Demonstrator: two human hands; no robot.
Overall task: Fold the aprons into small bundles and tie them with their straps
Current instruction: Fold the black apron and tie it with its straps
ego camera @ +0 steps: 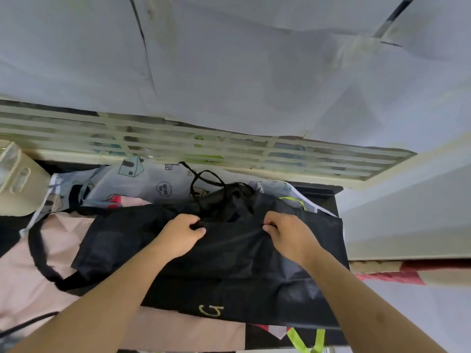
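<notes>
Pale sheeting hangs across the far side of my view, with a slatted cream rail point(193, 146) under it, and below that a dark table point(323, 197) heaped with cloth. On top of the heap, in the middle, lies the black apron point(229, 271) I am working on. It is spread wide and fairly flat, reaching from the left of the table to its right edge, with a small yellow mark on the near hem.

My left hand point(179, 236) has its fingers curled, pinching a fold of black cloth along the far edge. My right hand point(288, 235) does the same just to the right, thumb and fingertips nipped on the fabric. Between them the cloth is drawn into fine creases.

I judge the fold has barely begun. The fabric looks thin and slippery with a dull sheen, so a layer could slide out of my pinch as I lift, leaving the fold crooked. The thin black straps point(204, 184) lie in loose loops at the far edge, just beyond my hands. If they get folded inside, I will have nothing left to tie with. A wide black band point(38, 253) curves off to the left over a pink apron point(23, 284). It could drag that one along. Underneath at the far side lies a printed grey apron point(150, 179), and a lime-green strap point(295, 338) pokes out at the near edge. I might catch either by mistake.
</notes>
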